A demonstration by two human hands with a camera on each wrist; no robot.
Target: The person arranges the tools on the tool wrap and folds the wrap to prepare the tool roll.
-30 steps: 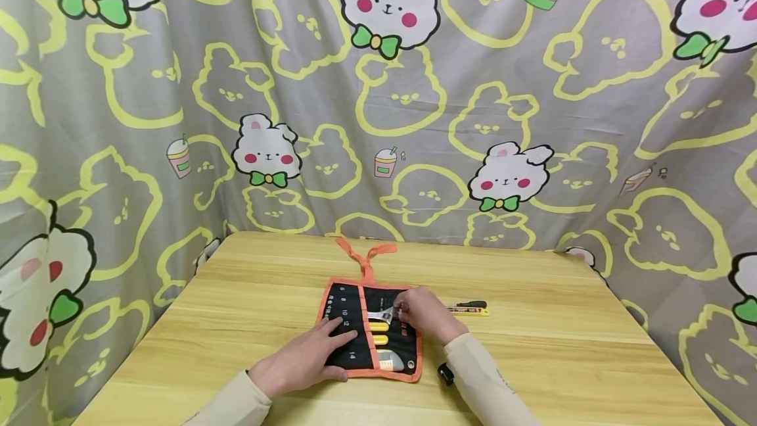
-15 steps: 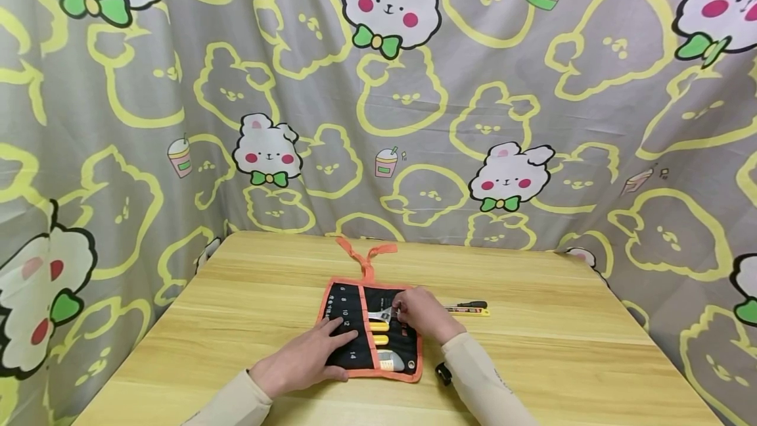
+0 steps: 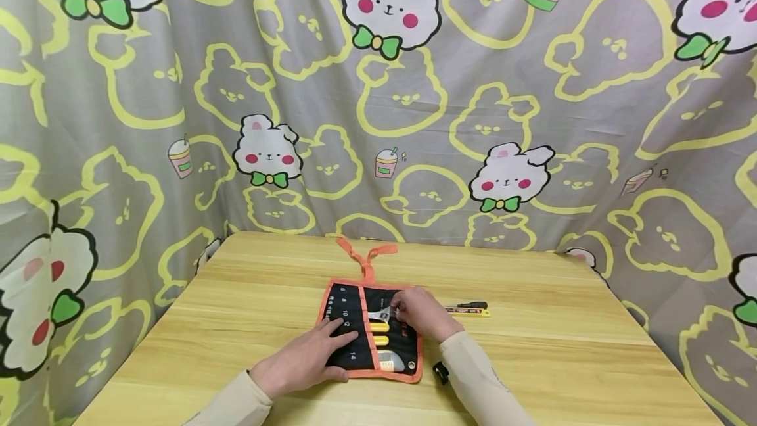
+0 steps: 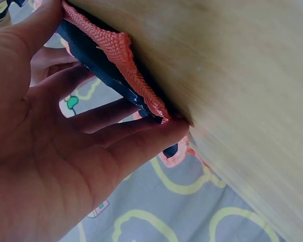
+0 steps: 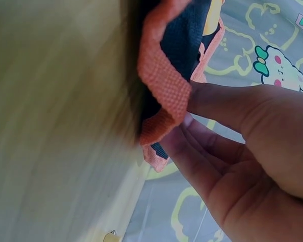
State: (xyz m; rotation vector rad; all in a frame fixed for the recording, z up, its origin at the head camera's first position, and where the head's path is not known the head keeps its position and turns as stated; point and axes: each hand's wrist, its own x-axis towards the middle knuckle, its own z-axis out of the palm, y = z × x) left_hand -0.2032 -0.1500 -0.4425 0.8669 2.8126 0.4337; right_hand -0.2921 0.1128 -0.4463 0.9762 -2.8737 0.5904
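At the table's [image 3: 532, 347] near middle, the left hand [image 3: 304, 360] presses flat, fingers spread, on the black tool roll [image 3: 349, 340]. The right hand [image 3: 422, 314] pinches the adjustable wrench's [image 3: 381, 314] head; its handle is hidden in a pocket.

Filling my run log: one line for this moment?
left hand: presses tool roll | right hand: pinches wrench | table

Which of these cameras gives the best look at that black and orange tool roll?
The head view: the tool roll lies open and whole on the table, both hands on it. The left wrist and right wrist views show only its orange edging, close and blurred.
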